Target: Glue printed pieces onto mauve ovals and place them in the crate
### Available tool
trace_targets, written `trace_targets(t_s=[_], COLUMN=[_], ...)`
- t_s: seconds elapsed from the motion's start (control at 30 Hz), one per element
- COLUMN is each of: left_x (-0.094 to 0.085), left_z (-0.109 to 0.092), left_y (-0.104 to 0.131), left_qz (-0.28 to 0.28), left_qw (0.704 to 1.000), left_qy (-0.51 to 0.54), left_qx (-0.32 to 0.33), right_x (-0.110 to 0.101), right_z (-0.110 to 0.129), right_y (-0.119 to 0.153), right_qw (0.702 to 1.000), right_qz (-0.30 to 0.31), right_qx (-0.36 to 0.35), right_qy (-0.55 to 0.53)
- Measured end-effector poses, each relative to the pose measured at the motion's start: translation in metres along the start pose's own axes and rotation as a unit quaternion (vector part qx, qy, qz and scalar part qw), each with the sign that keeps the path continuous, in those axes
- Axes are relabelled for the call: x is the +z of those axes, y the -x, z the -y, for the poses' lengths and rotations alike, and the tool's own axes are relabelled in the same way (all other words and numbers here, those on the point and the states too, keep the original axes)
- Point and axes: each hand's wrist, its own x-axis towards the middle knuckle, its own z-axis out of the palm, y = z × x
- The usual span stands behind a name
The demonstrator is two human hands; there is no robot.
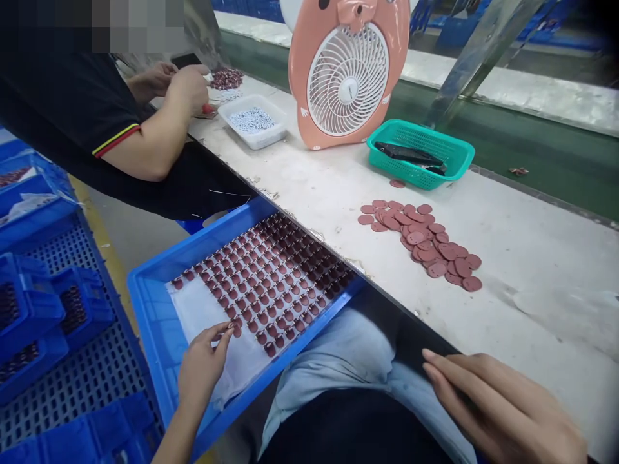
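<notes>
My left hand (206, 364) is over the blue tray (145, 309), with thumb and forefinger pinched on a small reddish-brown disc (236, 331) with a tiny fitting at its top. Rows of similar discs (271, 303) lie on a white sheet (193, 312) inside the tray, part of which is under the table edge. Lower right, my right hand (507, 406) hovers by the table's near edge. Its fingers are stretched out close together, and nothing shows in them. Beyond it on the white table (532, 258) lies a loose pile of flat reddish oval pieces (425, 241).
A pink fan (302, 71) stands at the back beside a green basket (420, 174) holding dark items. Left of the fan is a white tub (256, 138) of small bits. A co-worker's hands (188, 87) are busy there. Blue bins (29, 303) stand at the left.
</notes>
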Motion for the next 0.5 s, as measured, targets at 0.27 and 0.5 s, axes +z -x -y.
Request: trace_targets(t_s=[0.27, 0.5], left_x=[0.024, 0.031], left_z=[0.032, 0.031], left_y=[-0.018, -0.02], left_qz=[0.101, 0.112], left_qw=[0.979, 0.971], left_qy=[-0.174, -0.211], left_qx=[0.033, 0.026], right_x=[-0.004, -0.001], right_z=[-0.014, -0.026], right_y=[0.024, 0.044], right_qw=[0.999, 0.994], right_qz=[-0.007, -0.024], right_qx=[0.027, 0.035], right_qy=[0.042, 0.105])
